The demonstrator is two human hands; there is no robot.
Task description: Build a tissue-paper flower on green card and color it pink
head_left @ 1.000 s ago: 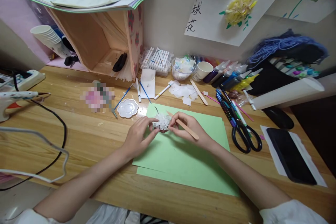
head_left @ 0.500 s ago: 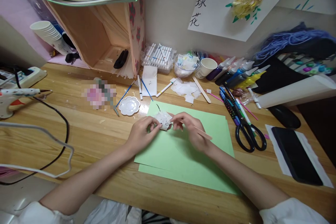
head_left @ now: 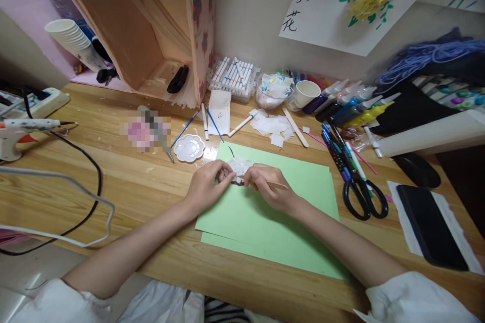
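A small crumpled white paper piece [head_left: 240,165], with darker bits along its near edge, is over the upper part of the green paper [head_left: 273,232]. My left hand [head_left: 208,181] pinches its left side between thumb and fingers. My right hand [head_left: 272,185] is closed around a flat wooden craft stick [head_left: 278,185], whose back end sticks out over the palm. Its fingertips meet the right edge of the white piece; the front end of the stick is hidden there. A thin dark curved mark or strip [head_left: 231,151] lies just above on the green paper.
Left of the paper are a flower-shaped white dish [head_left: 189,148], brushes and a hot glue gun [head_left: 26,133] with cables. Behind lie torn white scraps [head_left: 271,125], another craft stick [head_left: 295,127] and markers [head_left: 232,76]. Black-handled scissors [head_left: 366,199] and a phone [head_left: 432,227] are right.
My right hand has come down and left against the white piece, with its fingers closing and the stick swinging flatter. The left hand keeps its pinch. The whole view has shifted slightly.
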